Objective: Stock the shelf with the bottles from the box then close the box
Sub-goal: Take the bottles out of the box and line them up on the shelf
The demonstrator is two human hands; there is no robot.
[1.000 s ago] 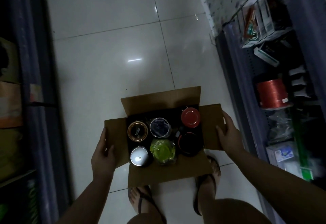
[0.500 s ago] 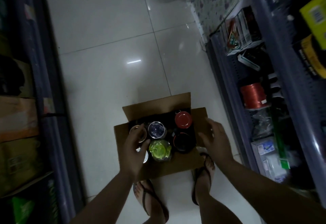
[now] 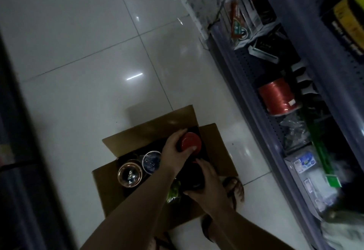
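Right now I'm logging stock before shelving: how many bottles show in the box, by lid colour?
Red lid: 1, gripped by the left hand
Black lid: 1, held by the right hand
Copper-rimmed lid: 1
Clear bluish lid: 1
Green lid: 1, partly hidden
Total: 5 visible in the cardboard box
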